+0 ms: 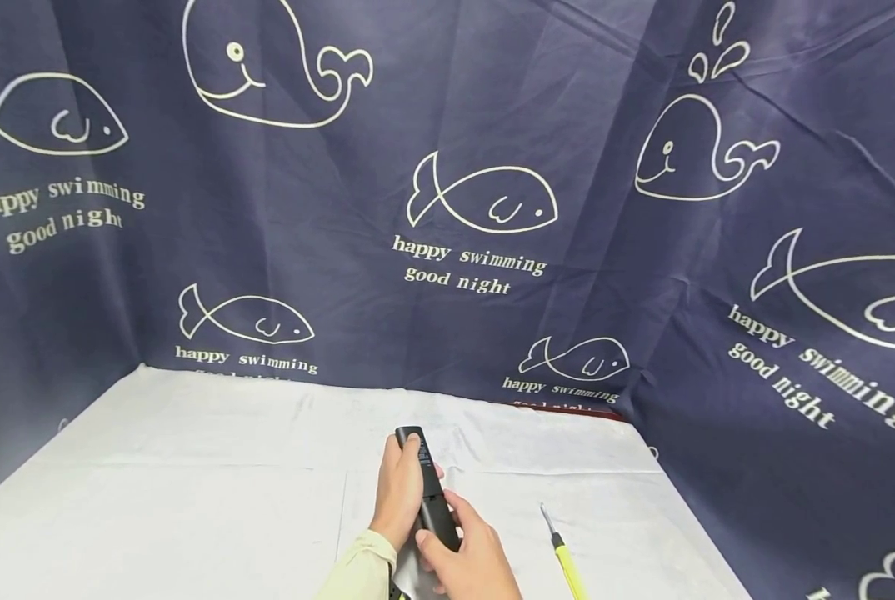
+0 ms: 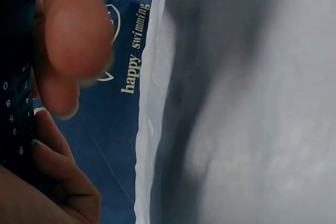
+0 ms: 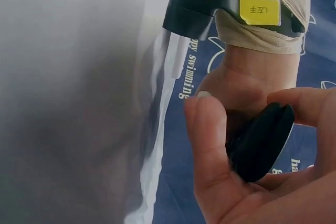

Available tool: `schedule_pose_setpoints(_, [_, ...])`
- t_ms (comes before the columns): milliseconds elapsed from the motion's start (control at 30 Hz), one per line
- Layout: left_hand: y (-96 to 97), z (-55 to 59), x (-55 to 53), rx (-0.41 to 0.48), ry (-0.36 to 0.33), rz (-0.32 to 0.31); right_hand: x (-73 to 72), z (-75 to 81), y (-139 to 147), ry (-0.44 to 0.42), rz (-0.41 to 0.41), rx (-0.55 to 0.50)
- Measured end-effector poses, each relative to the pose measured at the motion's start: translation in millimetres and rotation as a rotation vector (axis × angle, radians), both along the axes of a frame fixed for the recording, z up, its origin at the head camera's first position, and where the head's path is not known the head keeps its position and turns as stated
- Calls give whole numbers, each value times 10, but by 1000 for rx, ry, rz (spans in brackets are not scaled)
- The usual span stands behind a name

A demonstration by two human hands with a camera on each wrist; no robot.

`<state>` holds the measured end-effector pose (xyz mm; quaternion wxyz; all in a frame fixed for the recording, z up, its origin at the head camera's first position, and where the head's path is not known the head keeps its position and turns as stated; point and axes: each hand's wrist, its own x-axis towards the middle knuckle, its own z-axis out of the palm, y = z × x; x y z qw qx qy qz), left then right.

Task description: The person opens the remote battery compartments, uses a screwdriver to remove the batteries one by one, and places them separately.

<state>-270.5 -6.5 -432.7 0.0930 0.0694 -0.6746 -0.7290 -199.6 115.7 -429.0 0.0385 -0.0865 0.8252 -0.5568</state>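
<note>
Both hands hold a black remote control (image 1: 438, 518) above the white-covered table, its back side up in the head view. Pale print shows on its upper half, and a seam crosses the middle. My left hand (image 1: 400, 498) grips the upper part, thumb lying along the back. Lower down, my right hand (image 1: 479, 560) pinches the near end between thumb and fingers. The number keys on the underside of the remote control (image 2: 13, 106) show in the left wrist view. From the right wrist, the rounded end of the remote control (image 3: 265, 145) sits between thumb and fingers.
A thin tool with a yellow handle (image 1: 567, 571) and metal shaft lies on the white cloth (image 1: 192, 517), right of the hands. Dark blue curtains (image 1: 357, 208) with fish and whale drawings stand behind and beside the table. A black wrist strap (image 3: 191, 11) circles the left wrist.
</note>
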Motion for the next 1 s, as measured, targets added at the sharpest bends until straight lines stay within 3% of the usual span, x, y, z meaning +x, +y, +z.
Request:
schedule_pose_setpoints(433, [-11,-15,6,-61,-9,40,-1,64,-8,4,-4,149])
schedule_pose_setpoints(667, [12,17,-12,-69,-3,43,-13,134,40,156,-27,338])
schedule_pose_setpoints(1000, [-7,10,-19,-62,10,42,9,170,55,187,-38,357])
